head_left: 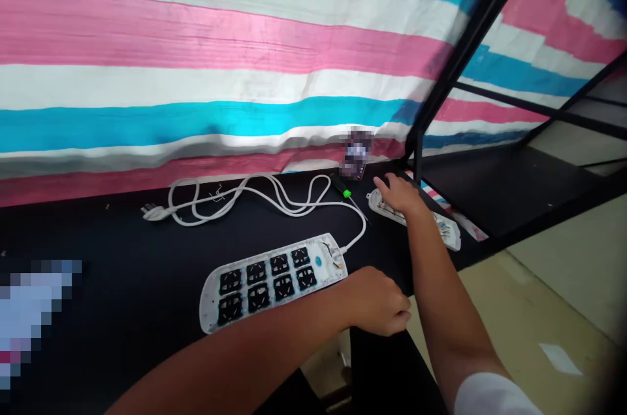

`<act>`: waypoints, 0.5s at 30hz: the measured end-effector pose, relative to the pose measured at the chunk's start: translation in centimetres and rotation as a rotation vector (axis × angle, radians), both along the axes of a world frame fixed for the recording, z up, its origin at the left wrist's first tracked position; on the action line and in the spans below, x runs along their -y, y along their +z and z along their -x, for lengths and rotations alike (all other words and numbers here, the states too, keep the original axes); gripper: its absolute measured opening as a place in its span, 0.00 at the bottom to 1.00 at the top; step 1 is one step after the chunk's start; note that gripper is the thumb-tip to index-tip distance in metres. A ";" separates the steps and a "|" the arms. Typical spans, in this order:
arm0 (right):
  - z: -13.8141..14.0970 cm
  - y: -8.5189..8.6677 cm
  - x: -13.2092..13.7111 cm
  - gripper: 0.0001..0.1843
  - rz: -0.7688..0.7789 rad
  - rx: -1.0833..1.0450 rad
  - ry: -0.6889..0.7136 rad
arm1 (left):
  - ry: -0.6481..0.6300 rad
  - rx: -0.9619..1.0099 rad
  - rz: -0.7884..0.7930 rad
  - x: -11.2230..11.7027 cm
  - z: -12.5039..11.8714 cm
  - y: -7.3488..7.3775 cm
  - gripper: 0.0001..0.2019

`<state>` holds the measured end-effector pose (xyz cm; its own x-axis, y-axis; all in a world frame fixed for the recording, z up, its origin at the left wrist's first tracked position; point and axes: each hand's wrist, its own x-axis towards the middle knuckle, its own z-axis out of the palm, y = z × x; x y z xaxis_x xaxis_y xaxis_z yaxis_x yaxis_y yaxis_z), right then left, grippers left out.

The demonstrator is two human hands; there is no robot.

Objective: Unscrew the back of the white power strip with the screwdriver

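My left hand [379, 304] is curled closed at the table's front edge, its forearm passing in front of an opened power strip [267, 284]; whatever its fingers hold is too hidden to make out. The strip's white shell carries two rows of black socket inserts, and a white cord [279, 202] leaves its right end. Farther right, my right hand [399, 194] lies over the other white strip half [448, 232], thumb and fingers apart. Metal contacts show inside that half. A black and green screwdriver [341, 186] lies between the cord and this half.
The cord loops across the back of the black table [122, 258] to a white plug [153, 212]. A blurred-out object [357, 153] leans against the striped sheet [220, 88]. Black metal frame bars [455, 42] rise at the right, beside a lower black shelf [490, 180].
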<state>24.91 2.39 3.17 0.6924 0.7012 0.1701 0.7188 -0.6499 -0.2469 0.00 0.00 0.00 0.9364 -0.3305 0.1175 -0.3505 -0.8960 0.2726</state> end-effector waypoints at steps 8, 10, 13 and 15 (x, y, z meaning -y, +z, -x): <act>3.4 -2.0 2.9 0.36 0.054 0.052 -0.010 | 0.017 0.037 0.000 0.1 -0.1 -0.4 0.13; 4.2 -3.1 4.2 0.35 -0.037 0.091 -0.034 | 0.021 0.035 -0.013 0.1 -0.1 -0.4 0.13; 4.9 -4.5 6.2 0.32 -0.120 0.159 -0.046 | 0.024 0.035 -0.029 0.1 0.0 -0.4 0.13; 5.2 -5.1 7.3 0.34 -0.165 0.233 -0.054 | 0.029 0.046 -0.030 0.2 0.0 -0.5 0.13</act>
<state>19.72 -4.87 -1.96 0.6570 0.6141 0.4374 0.7339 -0.6536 -0.1847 -0.01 -0.19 -0.51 0.9395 -0.3076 0.1508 -0.3360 -0.9134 0.2299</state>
